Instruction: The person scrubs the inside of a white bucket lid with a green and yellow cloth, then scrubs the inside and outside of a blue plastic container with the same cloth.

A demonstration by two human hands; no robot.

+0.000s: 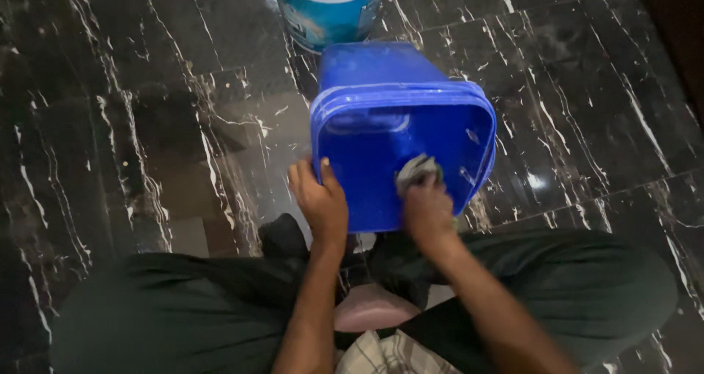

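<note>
Mid-scrub; my left hand (320, 202) clamps the rim of the blue bucket (400, 136), tipped toward me on the floor; right hand (427, 211) closed on grey rag (418, 170) inside; next probably needs reaching deeper.

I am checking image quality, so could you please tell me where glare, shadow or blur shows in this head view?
Head view: glare patches on the glossy marble floor, brightest right of the blue bucket; the legs lie in deep shadow; the cloth in the right hand looks slightly blurred; the left hand is sharp.
</note>
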